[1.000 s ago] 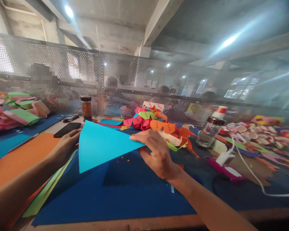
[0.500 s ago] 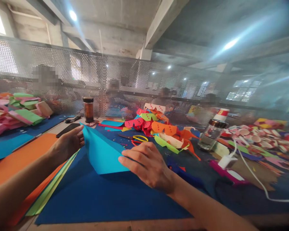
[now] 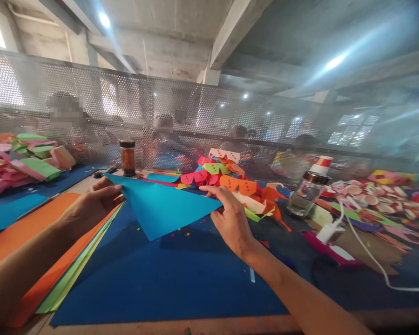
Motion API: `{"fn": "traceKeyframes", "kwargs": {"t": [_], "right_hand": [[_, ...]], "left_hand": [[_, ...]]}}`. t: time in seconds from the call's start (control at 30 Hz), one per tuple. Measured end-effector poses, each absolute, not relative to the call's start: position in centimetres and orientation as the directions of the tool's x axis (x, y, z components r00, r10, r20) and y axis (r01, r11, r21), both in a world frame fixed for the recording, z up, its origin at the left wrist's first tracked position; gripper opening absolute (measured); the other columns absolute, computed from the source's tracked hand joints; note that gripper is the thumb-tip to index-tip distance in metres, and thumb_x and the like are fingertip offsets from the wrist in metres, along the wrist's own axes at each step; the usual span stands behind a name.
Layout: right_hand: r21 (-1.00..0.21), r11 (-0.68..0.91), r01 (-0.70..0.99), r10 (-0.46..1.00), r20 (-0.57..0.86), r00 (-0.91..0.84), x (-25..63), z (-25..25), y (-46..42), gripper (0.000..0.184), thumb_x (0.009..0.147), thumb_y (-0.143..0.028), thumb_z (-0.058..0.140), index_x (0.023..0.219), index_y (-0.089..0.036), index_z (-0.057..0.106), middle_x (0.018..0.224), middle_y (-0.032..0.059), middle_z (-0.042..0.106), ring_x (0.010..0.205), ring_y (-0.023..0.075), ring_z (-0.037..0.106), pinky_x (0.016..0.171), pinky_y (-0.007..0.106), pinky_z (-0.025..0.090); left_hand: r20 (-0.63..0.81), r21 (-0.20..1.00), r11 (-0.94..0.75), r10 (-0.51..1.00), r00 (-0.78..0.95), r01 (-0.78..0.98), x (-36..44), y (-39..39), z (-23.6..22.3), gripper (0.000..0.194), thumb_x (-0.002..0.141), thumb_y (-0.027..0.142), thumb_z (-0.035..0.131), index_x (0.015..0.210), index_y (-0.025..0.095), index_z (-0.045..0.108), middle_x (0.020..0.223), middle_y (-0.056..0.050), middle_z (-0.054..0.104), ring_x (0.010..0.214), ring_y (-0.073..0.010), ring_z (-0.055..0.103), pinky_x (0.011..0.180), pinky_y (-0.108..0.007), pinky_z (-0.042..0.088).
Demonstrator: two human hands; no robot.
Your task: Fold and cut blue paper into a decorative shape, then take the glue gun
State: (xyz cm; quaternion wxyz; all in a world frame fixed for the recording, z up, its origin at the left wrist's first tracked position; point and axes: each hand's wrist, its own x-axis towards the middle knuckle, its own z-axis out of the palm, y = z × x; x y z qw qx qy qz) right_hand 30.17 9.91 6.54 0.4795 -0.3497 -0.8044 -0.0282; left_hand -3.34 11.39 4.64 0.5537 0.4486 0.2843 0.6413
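Note:
A bright blue sheet of paper (image 3: 164,204), folded into a triangle, is held up above the dark blue sheet (image 3: 167,284) on the table. My left hand (image 3: 99,195) pinches its left corner, fingers curled behind the paper. At its right corner my right hand (image 3: 228,216) grips the tip between thumb and fingers. Behind the right hand lies a pile of cut paper shapes (image 3: 239,186) in red, orange, green and cream, with small punched holes. Small coloured scraps (image 3: 178,235) are scattered under the folded paper.
Orange and green sheets (image 3: 56,223) lie stacked at left, beyond them folded paper pieces (image 3: 38,163). A dark lidded jar (image 3: 128,158), a glass bottle (image 3: 305,195) and a magenta power strip (image 3: 330,249) with white cable stand about. A perforated metal screen (image 3: 181,107) runs behind; people sit beyond it.
The blue paper has risen and turned, now showing as a flatter triangle. My right hand has moved up and right to its corner. The scissors seen before are now hidden; scraps show below.

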Motion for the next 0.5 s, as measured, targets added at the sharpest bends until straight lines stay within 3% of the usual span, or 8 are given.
{"fn": "traceKeyframes", "kwargs": {"t": [0.1, 0.2, 0.3, 0.4, 0.5], "right_hand": [[-0.398, 0.692, 0.603, 0.646, 0.714, -0.270, 30.4, 6.4, 10.4, 0.055, 0.073, -0.002, 0.044, 0.119, -0.024, 0.065, 0.096, 0.0043, 0.069, 0.081, 0.0188, 0.064, 0.074, 0.034, 0.052], [-0.545, 0.665, 0.511, 0.721, 0.647, -0.249, 30.5, 6.3, 10.8, 0.050, 0.076, -0.006, 0.046, 0.118, -0.024, 0.066, 0.086, 0.0014, 0.070, 0.067, 0.0153, 0.061, 0.066, 0.030, 0.051], [-0.658, 0.662, 0.359, 0.745, 0.630, -0.220, 30.5, 6.3, 11.2, 0.042, 0.080, -0.014, 0.049, 0.115, -0.024, 0.068, 0.090, 0.0013, 0.071, 0.073, 0.0155, 0.062, 0.064, 0.028, 0.050], [-0.755, 0.611, 0.239, 0.792, 0.577, -0.201, 30.5, 6.4, 11.4, 0.035, 0.080, -0.019, 0.053, 0.110, -0.022, 0.071, 0.088, 0.0006, 0.072, 0.072, 0.0148, 0.060, 0.064, 0.026, 0.049], [-0.811, 0.549, 0.199, 0.834, 0.516, -0.197, 30.6, 6.4, 11.3, 0.037, 0.078, -0.017, 0.053, 0.110, -0.021, 0.072, 0.084, -0.0008, 0.071, 0.065, 0.0126, 0.055, 0.059, 0.025, 0.045]], "left_hand": [[0.266, 0.865, -0.232, 0.964, 0.013, -0.445, -3.2, 11.3, 4.7, 0.025, 0.075, 0.010, 0.075, 0.099, 0.018, 0.072, 0.103, -0.001, 0.078, 0.092, -0.0160, 0.070, 0.084, -0.028, 0.059], [0.261, 0.866, -0.227, 0.965, 0.014, -0.446, -3.3, 11.4, 4.6, 0.021, 0.074, 0.011, 0.074, 0.093, 0.019, 0.073, 0.097, 0.001, 0.078, 0.091, -0.0155, 0.070, 0.086, -0.027, 0.059], [0.252, 0.871, -0.210, 0.967, 0.037, -0.444, -3.3, 11.3, 4.6, 0.015, 0.078, 0.019, 0.074, 0.093, 0.019, 0.073, 0.101, 0.000, 0.078, 0.094, -0.0174, 0.069, 0.087, -0.030, 0.058], [0.235, 0.872, -0.183, 0.970, 0.061, -0.455, -3.2, 11.1, 5.0, 0.023, 0.084, 0.037, 0.069, 0.097, 0.019, 0.072, 0.110, -0.005, 0.075, 0.101, -0.0221, 0.067, 0.088, -0.034, 0.058], [0.236, 0.881, -0.208, 0.972, 0.014, -0.424, -3.0, 10.8, 5.4, 0.022, 0.084, 0.041, 0.066, 0.088, 0.020, 0.072, 0.103, -0.003, 0.074, 0.101, -0.0220, 0.065, 0.088, -0.034, 0.058]]}}
